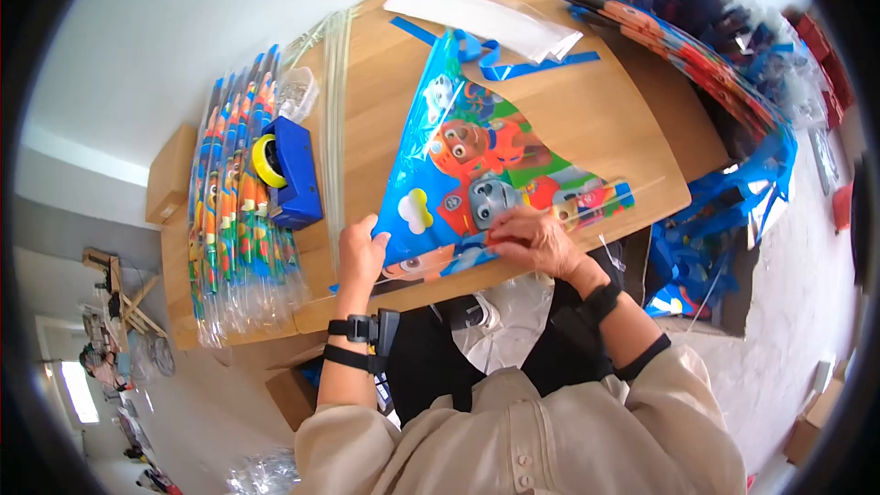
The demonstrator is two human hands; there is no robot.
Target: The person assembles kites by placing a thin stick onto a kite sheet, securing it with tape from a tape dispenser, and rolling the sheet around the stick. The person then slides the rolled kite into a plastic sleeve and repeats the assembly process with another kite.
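1. Blue printed plastic makes up the kite (pixel 486 165), spread on the table (pixel 614 133) between the two sets of fingers and reaching beyond them.
2. From my distant seat I see the left hand (pixel 360 252) pinching the kite's left edge between thumb and fingers.
3. Fingers of the right hand (pixel 539 243) are bent down onto the kite near its lower edge; I can't tell whether they grip it.
4. Done, as I judge it: the kite is opened out, picture side up. Left undone: it lies wide, unlike the narrow printed bundles (pixel 234 183) well left of the left fingers. I'd call this piece partway along.
5. Those bundles sit in clear sleeves (pixel 225 316), whose loose ends overhang the table edge.
6. Right of the right fingers and lower than the tabletop, a cardboard box (pixel 753 298) holds crumpled blue printed plastic.
7. Beyond the left fingers, near the bundles, stands a clear tub (pixel 299 92); its contents are too small for me to make out.
8. Nearer the left fingers than that tub is a blue tape dispenser (pixel 301 179), carrying a yellow tape roll (pixel 267 161).
9. Past the fingertips of both hands, blue ribbon (pixel 541 67) and white strips (pixel 477 16) lie at the kite's far end.
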